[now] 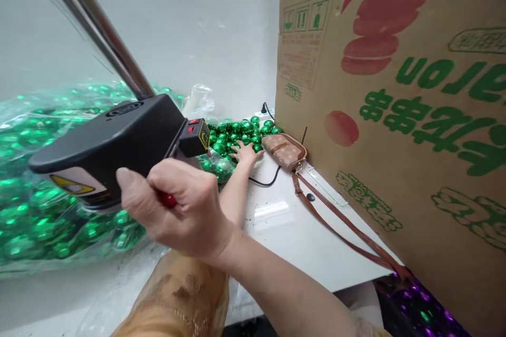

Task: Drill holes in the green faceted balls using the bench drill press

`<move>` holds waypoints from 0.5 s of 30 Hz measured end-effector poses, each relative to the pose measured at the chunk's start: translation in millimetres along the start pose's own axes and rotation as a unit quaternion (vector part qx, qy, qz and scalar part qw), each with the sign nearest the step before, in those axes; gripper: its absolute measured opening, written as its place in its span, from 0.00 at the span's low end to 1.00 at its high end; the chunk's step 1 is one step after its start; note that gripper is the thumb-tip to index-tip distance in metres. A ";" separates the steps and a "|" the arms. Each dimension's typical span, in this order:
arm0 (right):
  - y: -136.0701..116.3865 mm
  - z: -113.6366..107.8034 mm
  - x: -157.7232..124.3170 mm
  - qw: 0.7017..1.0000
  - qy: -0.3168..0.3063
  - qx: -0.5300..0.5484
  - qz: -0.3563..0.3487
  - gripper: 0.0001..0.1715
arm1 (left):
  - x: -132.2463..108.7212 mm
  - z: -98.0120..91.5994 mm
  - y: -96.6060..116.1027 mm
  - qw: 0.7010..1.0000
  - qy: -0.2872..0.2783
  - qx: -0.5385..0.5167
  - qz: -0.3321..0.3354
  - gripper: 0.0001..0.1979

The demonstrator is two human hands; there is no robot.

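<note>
My right hand (185,205) is closed round a red handle (168,199), most of which the fingers hide. Right behind it stands a black machine housing (106,126) with a yellow warning label, a small switch box (193,136) and a steel tube (98,26) slanting up from its top. Under the right arm, my left hand (245,153) reaches toward the back, fingers spread over a heap of shiny green balls (237,129) on the white table (272,226). Whether its fingertips hold any ball I cannot tell.
A large clear bag of green balls (39,210) fills the left side. A brown patterned purse (284,151) with a long strap lies right of the heap. A tall cardboard box (379,95) stands on the right. A black cable (266,184) crosses the table; purple shiny material (422,305) shows below.
</note>
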State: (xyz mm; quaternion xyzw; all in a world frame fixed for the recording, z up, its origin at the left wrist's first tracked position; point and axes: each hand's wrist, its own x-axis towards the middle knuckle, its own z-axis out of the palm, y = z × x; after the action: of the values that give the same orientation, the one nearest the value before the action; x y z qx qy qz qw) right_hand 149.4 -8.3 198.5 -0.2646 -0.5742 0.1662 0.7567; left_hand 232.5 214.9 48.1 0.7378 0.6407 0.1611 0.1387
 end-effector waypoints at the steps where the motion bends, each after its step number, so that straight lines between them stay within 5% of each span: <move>1: -0.7 -0.4 0.0 1.000 -0.007 0.001 0.002 0.27 | 3.4 1.5 -3.1 1.000 -0.003 -0.002 -0.001 0.31; 9: 0.5 0.2 -1.2 1.000 -0.007 0.013 -0.007 0.27 | -0.2 4.8 -10.3 1.000 -0.016 -0.010 0.016 0.35; 15: 4.9 0.1 -2.1 0.999 -0.001 0.017 -0.034 0.26 | -45.7 2.1 10.1 0.998 0.006 0.004 0.069 0.29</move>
State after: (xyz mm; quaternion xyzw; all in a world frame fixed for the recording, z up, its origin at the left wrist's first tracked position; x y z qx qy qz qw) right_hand 148.9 -5.5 194.0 -0.2315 -0.5804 0.1506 0.7660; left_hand 236.6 168.3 47.7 0.7796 0.5899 0.1723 0.1206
